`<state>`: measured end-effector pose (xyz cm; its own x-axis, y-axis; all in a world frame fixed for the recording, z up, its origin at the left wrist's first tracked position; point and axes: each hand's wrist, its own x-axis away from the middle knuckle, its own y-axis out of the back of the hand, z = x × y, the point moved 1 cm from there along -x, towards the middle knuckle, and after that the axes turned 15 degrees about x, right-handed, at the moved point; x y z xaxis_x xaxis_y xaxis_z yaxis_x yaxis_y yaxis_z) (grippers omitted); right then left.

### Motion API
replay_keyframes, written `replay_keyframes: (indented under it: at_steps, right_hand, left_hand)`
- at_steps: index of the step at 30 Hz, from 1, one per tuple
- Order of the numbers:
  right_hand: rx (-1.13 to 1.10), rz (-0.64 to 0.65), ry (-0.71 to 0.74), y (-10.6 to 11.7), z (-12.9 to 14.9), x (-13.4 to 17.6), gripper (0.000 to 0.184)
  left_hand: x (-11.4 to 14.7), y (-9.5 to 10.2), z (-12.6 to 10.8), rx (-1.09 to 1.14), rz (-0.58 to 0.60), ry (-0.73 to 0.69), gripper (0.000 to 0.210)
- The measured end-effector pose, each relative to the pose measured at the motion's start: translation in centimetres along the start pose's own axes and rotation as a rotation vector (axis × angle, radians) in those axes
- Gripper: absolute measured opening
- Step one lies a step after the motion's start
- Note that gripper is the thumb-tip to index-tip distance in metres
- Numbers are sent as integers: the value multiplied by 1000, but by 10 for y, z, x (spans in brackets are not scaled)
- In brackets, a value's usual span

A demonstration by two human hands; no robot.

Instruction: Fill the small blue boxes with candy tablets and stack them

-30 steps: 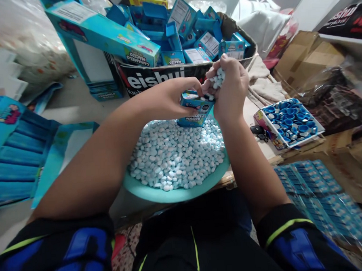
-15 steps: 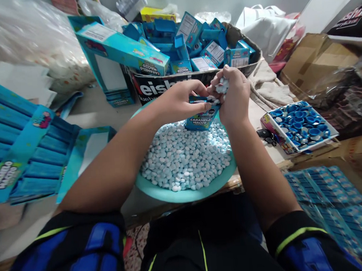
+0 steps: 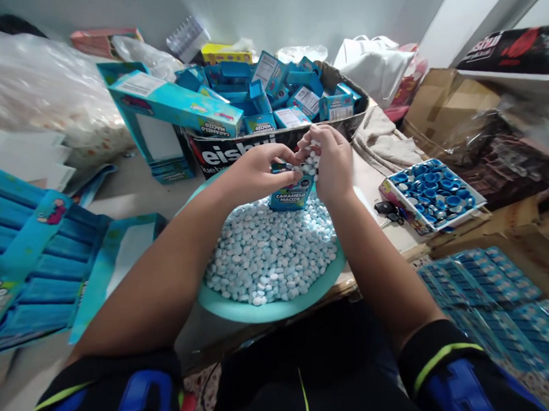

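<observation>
A teal basin (image 3: 271, 313) holds a heap of white and pale blue candies (image 3: 263, 255). Over its far side, a small blue candy box (image 3: 289, 198) stands upright with its top open, the lettering facing me. My left hand (image 3: 272, 166) grips the box near its top, thumb across the front. Just right of it, my right hand (image 3: 331, 159) is curled round a handful of candies (image 3: 311, 163), several of them at the box's mouth. The fingers partly hide the opening.
Behind the basin, a black carton (image 3: 275, 138) is heaped with small blue boxes (image 3: 306, 99). At left lie flat blue display boxes (image 3: 23, 243). A tray of blue-and-white caps (image 3: 433, 194) and black keys (image 3: 387, 210) sit right; wrapped blue packs (image 3: 491, 298) lie lower right.
The whole view has shifted, so things sit lower and further left. My right hand's candies now lie closer over the box's mouth; my left hand still grips the box.
</observation>
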<state>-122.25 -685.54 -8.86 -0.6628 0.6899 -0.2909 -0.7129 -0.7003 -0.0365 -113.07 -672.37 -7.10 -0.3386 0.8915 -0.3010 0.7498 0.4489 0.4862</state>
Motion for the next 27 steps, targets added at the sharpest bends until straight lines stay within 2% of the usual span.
replay_keyframes:
  at_steps: [9, 21, 27]
  right_hand:
    - [54, 9, 35, 3, 2, -1, 38]
    - [10, 12, 20, 2, 1, 2, 40]
    - [40, 29, 44, 2, -1, 0, 37]
  left_hand:
    - [0, 1, -2, -2, -9, -14, 31]
    - [-1, 4, -1, 48, 81, -36, 35]
    - [0, 2, 0, 30, 46, -19, 34]
